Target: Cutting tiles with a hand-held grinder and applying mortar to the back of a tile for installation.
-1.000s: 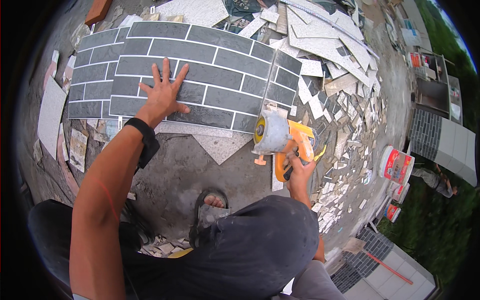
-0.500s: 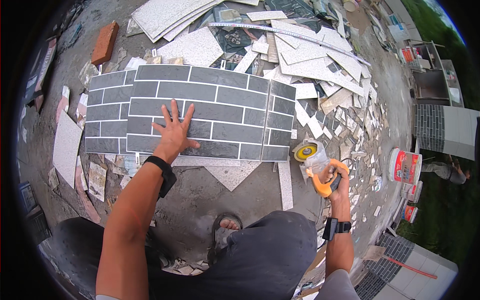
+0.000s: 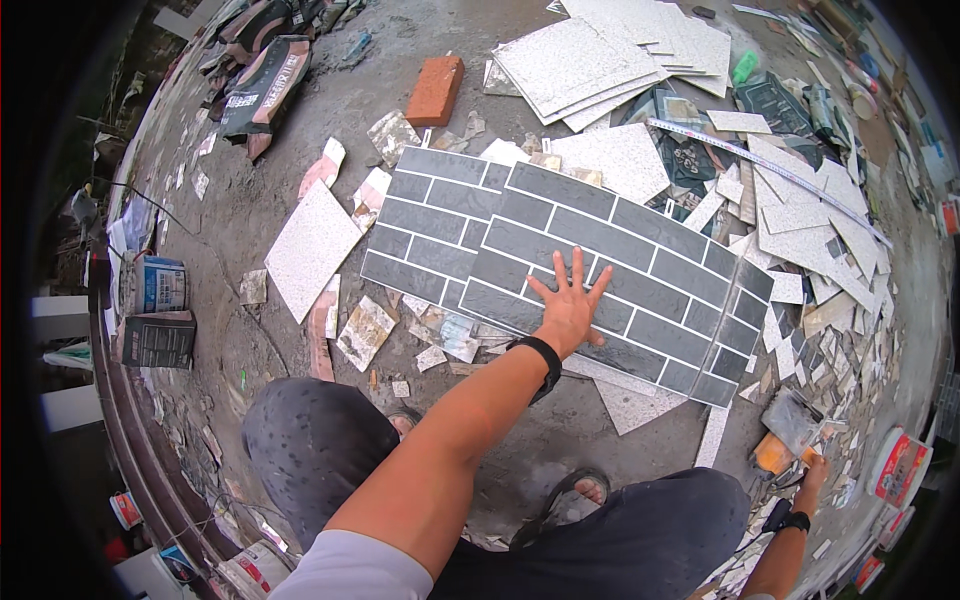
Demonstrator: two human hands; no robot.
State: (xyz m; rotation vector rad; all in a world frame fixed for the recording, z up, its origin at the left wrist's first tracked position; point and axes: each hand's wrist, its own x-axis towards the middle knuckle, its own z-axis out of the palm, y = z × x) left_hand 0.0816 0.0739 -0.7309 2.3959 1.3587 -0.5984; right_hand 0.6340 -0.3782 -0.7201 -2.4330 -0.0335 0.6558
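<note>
Debris-strewn ground (image 3: 540, 432) bears the grey brick-patterned tile (image 3: 650, 297); my left hand (image 3: 570, 318), spread flat, presumably steadies it, while my right hand (image 3: 815, 471) holds the orange cutter (image 3: 775, 455) aside.

The tile (image 3: 650, 233) is dark slate grey, ruled by white lines into a staggered brick pattern, and a second tile (image 3: 425, 222) repeats it. The slabs (image 3: 575, 68) are white with fine grey speckles. The saw (image 3: 772, 454) is orange with a dull grey guard. The brick (image 3: 435, 92) is rusty orange-red, the bottle (image 3: 745, 67) bright green. The trousers (image 3: 315, 435) are charcoal, flecked darker; the wristband (image 3: 545, 358) is black, the sleeve (image 3: 365, 565) pale grey. The bucket (image 3: 900, 467) is white and red, the sack (image 3: 265, 95) black and dusty pink.
</note>
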